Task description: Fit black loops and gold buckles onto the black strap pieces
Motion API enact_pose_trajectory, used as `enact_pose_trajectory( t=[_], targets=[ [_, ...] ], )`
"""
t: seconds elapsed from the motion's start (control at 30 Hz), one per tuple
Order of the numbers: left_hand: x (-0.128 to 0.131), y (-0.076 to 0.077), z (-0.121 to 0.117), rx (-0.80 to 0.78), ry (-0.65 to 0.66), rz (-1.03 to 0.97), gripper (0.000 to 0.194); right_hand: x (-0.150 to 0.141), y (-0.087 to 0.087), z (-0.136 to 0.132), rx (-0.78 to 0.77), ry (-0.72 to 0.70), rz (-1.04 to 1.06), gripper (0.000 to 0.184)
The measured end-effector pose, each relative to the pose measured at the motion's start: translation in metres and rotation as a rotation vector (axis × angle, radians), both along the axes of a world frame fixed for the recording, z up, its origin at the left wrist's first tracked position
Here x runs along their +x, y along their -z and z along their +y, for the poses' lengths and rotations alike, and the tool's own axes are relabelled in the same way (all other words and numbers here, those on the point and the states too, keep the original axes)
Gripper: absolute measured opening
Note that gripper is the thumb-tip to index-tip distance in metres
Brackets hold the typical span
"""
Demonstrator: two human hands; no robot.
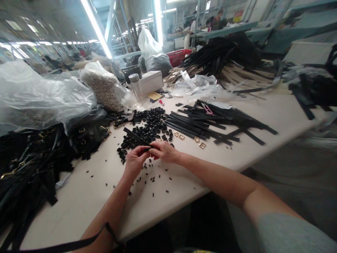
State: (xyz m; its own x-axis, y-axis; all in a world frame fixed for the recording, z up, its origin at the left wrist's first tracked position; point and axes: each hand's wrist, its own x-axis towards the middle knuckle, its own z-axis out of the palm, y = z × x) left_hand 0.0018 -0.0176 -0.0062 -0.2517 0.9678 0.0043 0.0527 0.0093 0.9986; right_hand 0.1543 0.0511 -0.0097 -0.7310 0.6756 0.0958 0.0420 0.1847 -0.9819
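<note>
Both my hands meet over the near side of a pile of small black loops (143,130). Between the fingertips of my left hand (135,160) and my right hand (163,151) is a black strap (135,136), its free end pointing up and to the left. The fingers of each hand are closed on it. What sits right at the fingertips is too small to make out. Gold buckles (202,145) lie on the table to the right of my right hand, near a stack of black straps (189,123).
Buckled black straps (34,168) are heaped on the left below plastic bags (52,95). Farther back stand a bottle (135,86), a white box (151,81) and a red basket (179,56). Small black bits (153,179) dot the white table (86,207). Pink-handled snips (207,108) rest on straps.
</note>
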Motion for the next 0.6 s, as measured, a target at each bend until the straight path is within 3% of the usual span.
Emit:
enact_pose_trajectory(
  t=[0.23, 0.47, 0.6],
  targets=[
    [-0.001, -0.004, -0.001, -0.089, -0.042, -0.308, 0.034, 0.001, -0.006, -0.002, 0.011, 0.082, -0.035, 0.014],
    [-0.003, -0.005, -0.001, -0.083, 0.056, -0.361, 0.037, 0.006, -0.012, -0.003, -0.01, -0.13, -0.033, 0.017],
    [-0.002, -0.003, -0.001, -0.09, 0.056, -0.345, 0.033, 0.007, -0.015, -0.004, -0.013, -0.147, -0.074, 0.015]
  ],
)
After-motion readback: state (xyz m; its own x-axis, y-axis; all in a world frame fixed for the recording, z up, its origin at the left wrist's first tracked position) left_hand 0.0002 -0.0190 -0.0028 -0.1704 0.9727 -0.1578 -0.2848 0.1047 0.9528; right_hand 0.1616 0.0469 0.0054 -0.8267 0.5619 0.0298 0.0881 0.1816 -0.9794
